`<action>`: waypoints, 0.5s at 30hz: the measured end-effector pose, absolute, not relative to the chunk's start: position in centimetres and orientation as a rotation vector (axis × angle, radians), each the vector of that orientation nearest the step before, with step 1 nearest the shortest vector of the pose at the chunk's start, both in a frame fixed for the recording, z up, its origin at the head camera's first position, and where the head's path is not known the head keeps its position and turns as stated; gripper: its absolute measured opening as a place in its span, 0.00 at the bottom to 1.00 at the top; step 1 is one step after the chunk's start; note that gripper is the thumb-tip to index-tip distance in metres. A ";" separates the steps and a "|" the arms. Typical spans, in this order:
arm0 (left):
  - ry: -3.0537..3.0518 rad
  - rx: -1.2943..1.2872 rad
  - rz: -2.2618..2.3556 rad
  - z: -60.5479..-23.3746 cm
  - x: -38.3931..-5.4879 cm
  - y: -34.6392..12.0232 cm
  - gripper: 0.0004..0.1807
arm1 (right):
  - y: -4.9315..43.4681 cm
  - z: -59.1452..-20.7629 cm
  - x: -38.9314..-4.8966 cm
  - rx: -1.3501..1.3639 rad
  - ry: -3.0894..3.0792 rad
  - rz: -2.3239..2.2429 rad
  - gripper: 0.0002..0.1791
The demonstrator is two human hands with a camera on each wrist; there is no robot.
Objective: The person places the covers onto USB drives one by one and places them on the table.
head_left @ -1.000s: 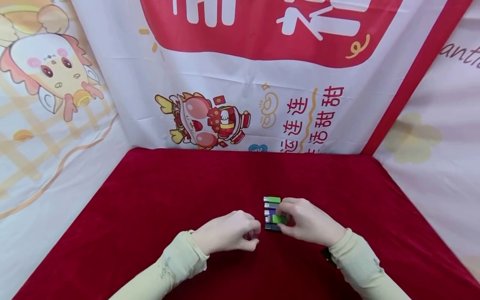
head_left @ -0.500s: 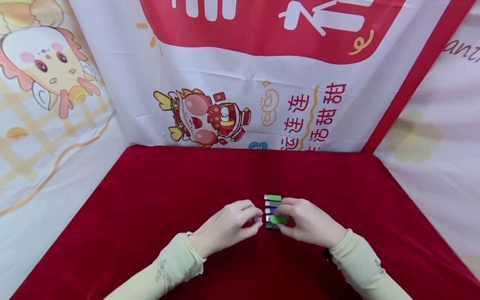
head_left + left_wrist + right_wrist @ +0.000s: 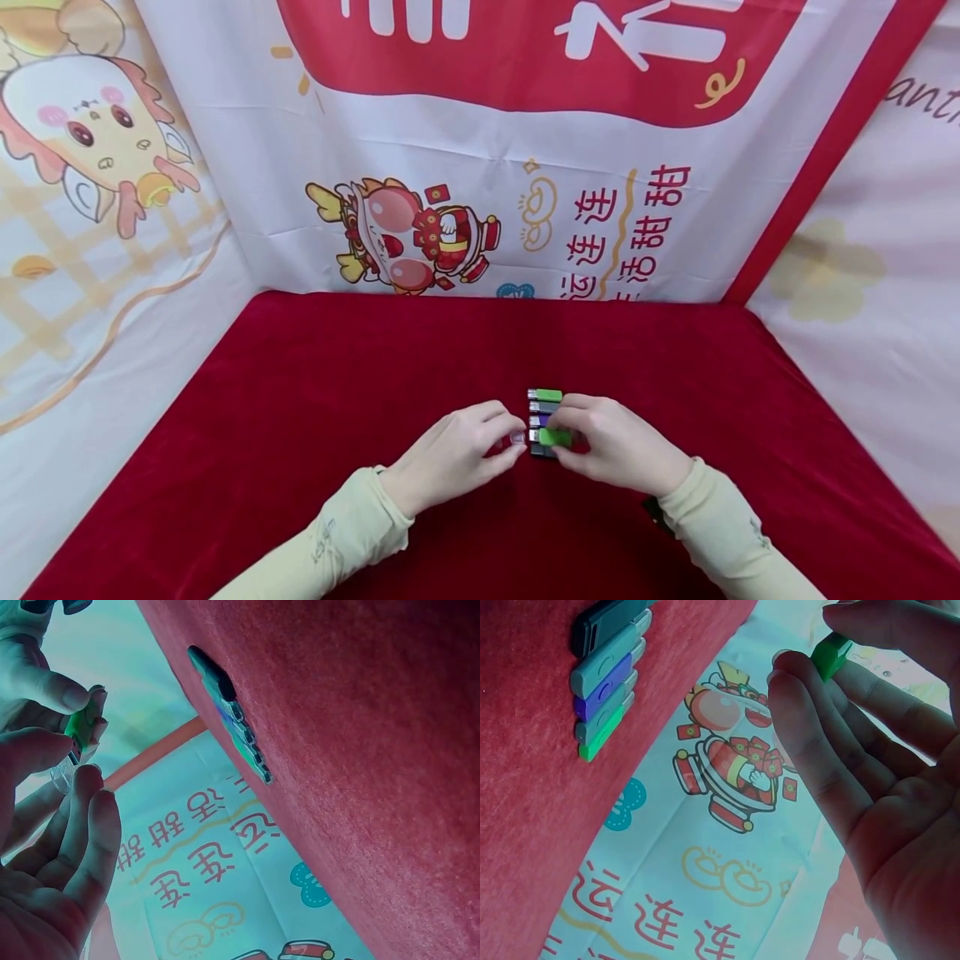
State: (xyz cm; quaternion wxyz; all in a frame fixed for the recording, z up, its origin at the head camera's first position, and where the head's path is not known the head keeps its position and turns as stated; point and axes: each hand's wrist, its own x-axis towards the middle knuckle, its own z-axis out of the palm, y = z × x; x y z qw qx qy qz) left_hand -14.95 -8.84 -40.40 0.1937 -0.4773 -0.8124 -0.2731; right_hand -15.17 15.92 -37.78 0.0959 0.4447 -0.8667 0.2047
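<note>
My right hand [image 3: 622,446] pinches a green USB flash drive [image 3: 556,437] between thumb and fingers, its bare metal plug pointing left. Facing it, my left hand [image 3: 456,454] pinches a small clear cap [image 3: 518,437] between thumb and fingertips, a short gap from the plug. In the left wrist view the clear cap [image 3: 61,778] overlaps the plug end of the green drive [image 3: 81,726]. The right wrist view shows only the green drive's back end [image 3: 830,656]; fingers hide the rest. Both hands are raised over the table.
Below the held drive, several capped USB drives lie side by side on the red cloth [image 3: 360,367]: a black one [image 3: 604,626], two grey, a purple one [image 3: 604,696] and a green one [image 3: 601,735]. Printed fabric walls [image 3: 480,142] enclose the table's back and sides.
My left hand has risen and turned toward the right hand, bringing the clear cap into view at its fingertips. The green drive has barely shifted in my right hand.
</note>
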 end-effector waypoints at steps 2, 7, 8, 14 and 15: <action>-2.282 -1.335 -0.761 -40.4 -14.9 -8.8 0.07 | 15.9 -37.8 -15.1 1.322 -2.566 0.608 0.11; -2.286 -1.342 -0.743 -40.4 -14.9 -8.8 0.08 | 15.7 -38.0 -15.1 1.328 -2.567 0.616 0.11; -2.284 -1.346 -0.739 -40.4 -14.9 -8.8 0.08 | 15.7 -38.0 -15.1 1.331 -2.565 0.617 0.11; -2.249 -1.355 -0.695 -40.6 -15.0 -8.7 0.07 | 15.5 -38.1 -15.1 1.369 -2.507 0.620 0.11; -2.248 -1.354 -0.691 -40.6 -15.0 -8.7 0.07 | 15.5 -38.2 -15.1 1.374 -2.498 0.621 0.11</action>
